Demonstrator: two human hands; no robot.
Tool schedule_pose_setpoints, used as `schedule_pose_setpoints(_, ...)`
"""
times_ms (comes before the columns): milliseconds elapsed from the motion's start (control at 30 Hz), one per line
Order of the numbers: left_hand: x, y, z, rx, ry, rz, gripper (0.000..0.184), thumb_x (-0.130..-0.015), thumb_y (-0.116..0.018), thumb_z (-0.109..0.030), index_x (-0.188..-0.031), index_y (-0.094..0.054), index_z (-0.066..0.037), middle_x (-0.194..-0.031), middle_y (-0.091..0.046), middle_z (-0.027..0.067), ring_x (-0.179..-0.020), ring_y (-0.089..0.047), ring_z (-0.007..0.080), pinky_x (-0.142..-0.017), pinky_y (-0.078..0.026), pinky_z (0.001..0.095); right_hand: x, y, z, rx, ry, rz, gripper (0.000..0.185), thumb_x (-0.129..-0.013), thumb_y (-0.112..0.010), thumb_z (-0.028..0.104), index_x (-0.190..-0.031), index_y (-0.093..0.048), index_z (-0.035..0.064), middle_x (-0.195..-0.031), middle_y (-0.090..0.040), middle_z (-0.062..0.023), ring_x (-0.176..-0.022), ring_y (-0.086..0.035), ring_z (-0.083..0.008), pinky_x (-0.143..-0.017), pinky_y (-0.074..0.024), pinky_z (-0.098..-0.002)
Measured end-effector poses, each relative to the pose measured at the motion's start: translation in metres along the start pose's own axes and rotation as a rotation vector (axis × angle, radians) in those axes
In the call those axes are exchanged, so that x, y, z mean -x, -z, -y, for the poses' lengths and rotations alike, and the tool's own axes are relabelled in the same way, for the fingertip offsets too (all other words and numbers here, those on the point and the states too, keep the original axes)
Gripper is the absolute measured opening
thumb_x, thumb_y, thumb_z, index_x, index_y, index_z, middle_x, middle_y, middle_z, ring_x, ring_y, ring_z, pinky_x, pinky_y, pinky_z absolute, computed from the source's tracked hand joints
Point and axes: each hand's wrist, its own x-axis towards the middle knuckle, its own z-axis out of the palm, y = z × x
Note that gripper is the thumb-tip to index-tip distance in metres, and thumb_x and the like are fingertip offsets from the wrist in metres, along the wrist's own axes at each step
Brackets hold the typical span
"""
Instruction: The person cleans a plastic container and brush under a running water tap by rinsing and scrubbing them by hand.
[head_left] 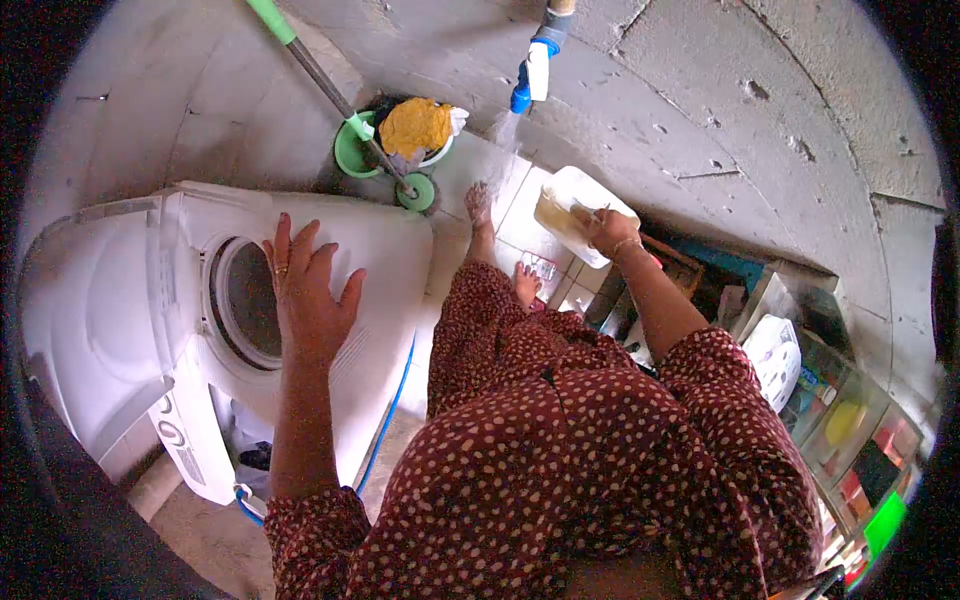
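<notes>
My left hand is spread over the top of a white washing machine, beside its round tub opening. The fingers are apart and nothing is in them. My right hand is closed on the near rim of a white rectangular plastic tub, which looks tilted above the tiles. Its inner wall looks yellowish; I cannot make out what is inside. Water pours from a blue tap with a white handle onto my bare foot, left of the tub.
A green-handled mop leans over a green bucket with a yellow cloth. A blue hose runs beside the machine. Shelves with household items stand at right. The tiled floor is wet under the tap.
</notes>
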Motion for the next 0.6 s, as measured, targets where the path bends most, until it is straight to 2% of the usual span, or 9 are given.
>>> schedule_pose_setpoints(167, 0.0, -0.001, 0.0, -0.012, 0.011, 0.004, 0.031, -0.065, -0.068, -0.018, -0.087, -0.057, 0.001, -0.117, -0.043, 0.0151, -0.124, -0.023, 0.0351, -0.101, -0.016, 0.0556, 0.003, 0.025, 0.008, -0.096, -0.07, 0.112, 0.043, -0.077, -0.049, 0.045, -0.096, -0.062, 0.0089, -0.076, -0.063, -0.0136, -0.075, -0.062, -0.0249, -0.072, -0.0472, -0.0352)
schedule_pose_setpoints(367, -0.003, -0.001, -0.002, -0.06, 0.039, 0.041, 0.03, -0.065, -0.068, -0.018, -0.086, -0.057, 0.001, -0.116, -0.044, 0.0154, -0.124, -0.024, 0.035, -0.1, -0.016, 0.0556, -0.002, 0.018, 0.003, -0.039, 0.009, 0.041, 0.028, -0.076, -0.053, 0.029, -0.094, -0.062, 0.0096, -0.073, -0.064, -0.0098, -0.074, -0.062, -0.0248, -0.07, -0.0474, -0.034)
schedule_pose_setpoints(500, -0.004, -0.001, -0.002, -0.052, 0.049, 0.059, 0.029, -0.067, -0.066, -0.019, -0.085, -0.057, 0.001, -0.116, -0.044, 0.0149, -0.124, -0.024, 0.0349, -0.101, -0.016, 0.0558, 0.002, 0.021, 0.008, -0.038, 0.164, 0.025, 0.025, -0.077, -0.05, 0.026, -0.091, -0.062, 0.0102, -0.073, -0.064, -0.0093, -0.075, -0.062, -0.0243, -0.071, -0.0474, -0.0343)
schedule_pose_setpoints(600, -0.003, -0.002, -0.002, -0.088, 0.037, 0.076, 0.027, -0.068, -0.065, -0.019, -0.085, -0.057, 0.001, -0.116, -0.044, 0.0141, -0.124, -0.024, 0.035, -0.101, -0.016, 0.0558, 0.0, 0.011, 0.008, -0.088, 0.097, 0.085, 0.024, -0.077, -0.05, 0.025, -0.089, -0.062, 0.0084, -0.073, -0.064, -0.0099, -0.076, -0.062, -0.0241, -0.072, -0.0473, -0.0351)
